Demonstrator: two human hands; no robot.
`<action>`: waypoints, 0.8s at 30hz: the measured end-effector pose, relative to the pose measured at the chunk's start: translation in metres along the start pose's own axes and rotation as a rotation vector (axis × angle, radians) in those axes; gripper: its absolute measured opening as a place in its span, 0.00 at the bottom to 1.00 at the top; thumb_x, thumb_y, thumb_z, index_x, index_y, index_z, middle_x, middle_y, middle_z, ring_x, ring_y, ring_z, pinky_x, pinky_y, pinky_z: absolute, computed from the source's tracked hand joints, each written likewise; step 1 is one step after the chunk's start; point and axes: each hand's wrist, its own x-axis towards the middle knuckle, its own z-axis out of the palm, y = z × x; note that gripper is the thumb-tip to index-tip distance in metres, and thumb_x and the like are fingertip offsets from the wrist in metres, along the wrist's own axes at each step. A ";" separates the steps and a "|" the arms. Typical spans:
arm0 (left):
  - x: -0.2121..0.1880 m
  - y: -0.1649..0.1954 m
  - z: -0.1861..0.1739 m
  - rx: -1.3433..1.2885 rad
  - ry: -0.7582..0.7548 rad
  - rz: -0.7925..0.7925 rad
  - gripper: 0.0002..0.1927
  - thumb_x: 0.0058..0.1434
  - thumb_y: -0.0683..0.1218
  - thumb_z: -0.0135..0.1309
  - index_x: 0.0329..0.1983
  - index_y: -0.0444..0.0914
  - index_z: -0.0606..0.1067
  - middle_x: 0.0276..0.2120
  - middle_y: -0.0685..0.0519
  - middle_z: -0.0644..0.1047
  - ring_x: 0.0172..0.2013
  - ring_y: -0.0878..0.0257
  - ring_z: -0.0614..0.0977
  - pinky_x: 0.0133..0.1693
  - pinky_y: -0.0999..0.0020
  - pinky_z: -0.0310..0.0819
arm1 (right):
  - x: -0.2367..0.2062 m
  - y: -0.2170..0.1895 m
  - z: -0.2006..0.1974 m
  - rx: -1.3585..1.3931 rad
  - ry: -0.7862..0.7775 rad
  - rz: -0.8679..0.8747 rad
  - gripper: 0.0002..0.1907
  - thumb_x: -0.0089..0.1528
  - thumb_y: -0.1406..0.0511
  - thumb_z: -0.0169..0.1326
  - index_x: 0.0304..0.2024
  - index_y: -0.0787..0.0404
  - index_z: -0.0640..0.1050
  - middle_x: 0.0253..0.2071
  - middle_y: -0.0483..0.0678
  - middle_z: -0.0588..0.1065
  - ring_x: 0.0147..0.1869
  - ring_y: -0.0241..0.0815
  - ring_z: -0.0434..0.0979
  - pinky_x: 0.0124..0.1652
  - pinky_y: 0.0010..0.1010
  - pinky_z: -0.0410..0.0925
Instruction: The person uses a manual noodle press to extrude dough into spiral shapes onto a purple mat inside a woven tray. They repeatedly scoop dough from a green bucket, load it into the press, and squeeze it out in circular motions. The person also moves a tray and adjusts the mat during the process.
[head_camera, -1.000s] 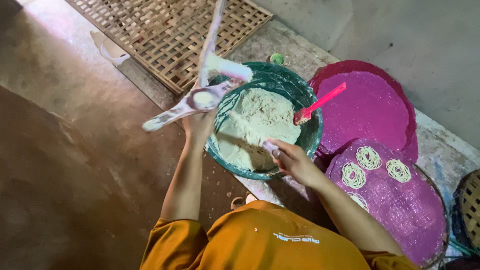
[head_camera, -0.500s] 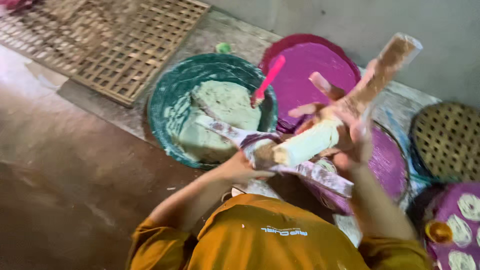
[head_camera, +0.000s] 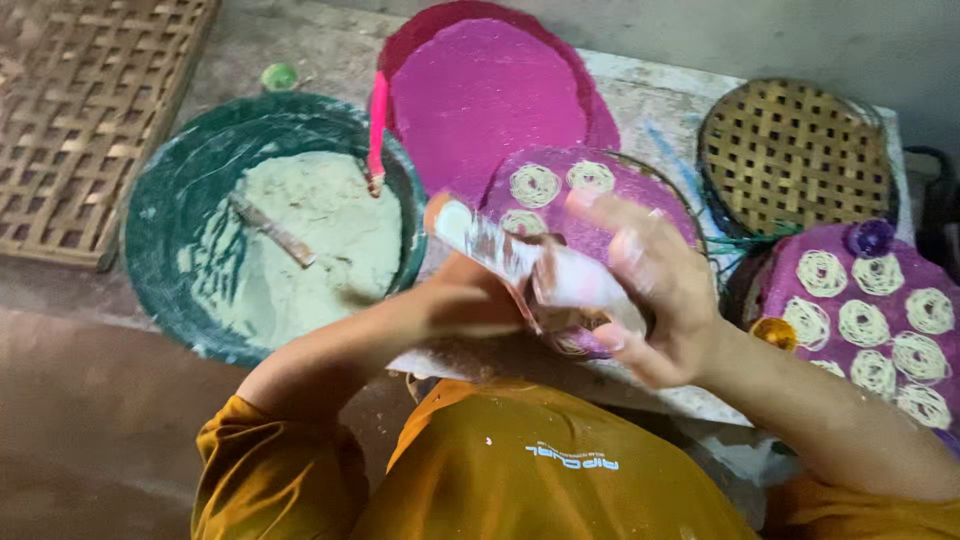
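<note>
Concrete bench (head_camera: 640, 90), both hands (head_camera: 560, 300) clamped on the press (head_camera: 530, 270) right of the basin (head_camera: 160, 210) (probably slippery with dough, hold mid-barrel).

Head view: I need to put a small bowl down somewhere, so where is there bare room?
Bare slab shows between the top pink mat and the woven basket lid, and floor lies left of the green basin. It is crowded around both hands and the coil-covered mats.
</note>
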 end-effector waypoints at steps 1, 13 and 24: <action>0.010 -0.008 0.001 -0.051 0.008 0.055 0.28 0.56 0.51 0.66 0.59 0.40 0.73 0.52 0.49 0.80 0.52 0.59 0.81 0.55 0.63 0.75 | -0.004 0.000 -0.010 0.070 0.008 0.119 0.38 0.68 0.51 0.52 0.73 0.59 0.54 0.71 0.72 0.57 0.76 0.68 0.58 0.71 0.56 0.55; 0.091 -0.070 0.046 -1.686 -0.076 0.609 0.53 0.53 0.61 0.68 0.78 0.46 0.57 0.72 0.50 0.64 0.72 0.56 0.65 0.73 0.59 0.59 | -0.145 0.071 -0.072 1.198 -0.370 1.171 0.49 0.63 0.37 0.45 0.70 0.68 0.61 0.56 0.64 0.74 0.59 0.56 0.76 0.58 0.51 0.71; 0.156 -0.162 0.110 -1.957 0.221 0.425 0.18 0.50 0.47 0.51 0.45 0.41 0.70 0.42 0.54 0.73 0.58 0.52 0.76 0.66 0.55 0.65 | -0.159 0.125 -0.087 0.607 -0.510 1.429 0.46 0.62 0.35 0.32 0.55 0.66 0.77 0.45 0.56 0.81 0.49 0.48 0.82 0.50 0.39 0.74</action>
